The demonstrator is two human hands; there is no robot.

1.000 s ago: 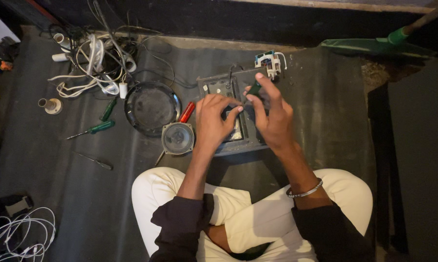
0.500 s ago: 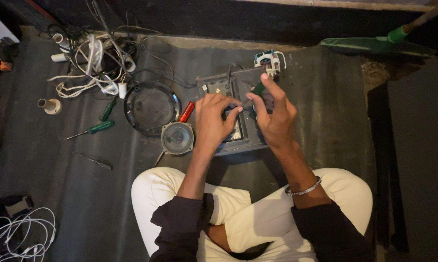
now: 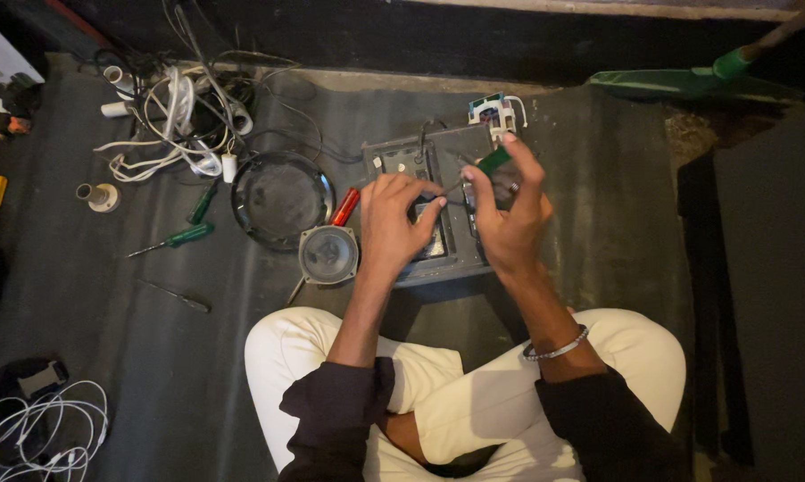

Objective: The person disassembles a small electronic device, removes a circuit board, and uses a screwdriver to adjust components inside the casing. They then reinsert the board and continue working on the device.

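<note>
screwdriver [image 3: 492,162] now sits higher in the right hand [image 3: 508,219], fingers closed round its green handle; left hand [image 3: 392,219] stays pinched over the grey device [image 3: 402,161] beneath the fingers.

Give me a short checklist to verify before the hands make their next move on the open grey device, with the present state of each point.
1. Right hand grips the green-handled screwdriver: ok.
2. Left hand rests on the grey device: ok.
3. Screwdriver tip seated on a screw: cannot tell, fingers hide it.
4. Round speaker lies beside the device, apart from the hands: ok.
5. Red-handled tool lies clear of the left hand: ok.
6. Small white part at the device's far edge is fastened: cannot tell.
</note>
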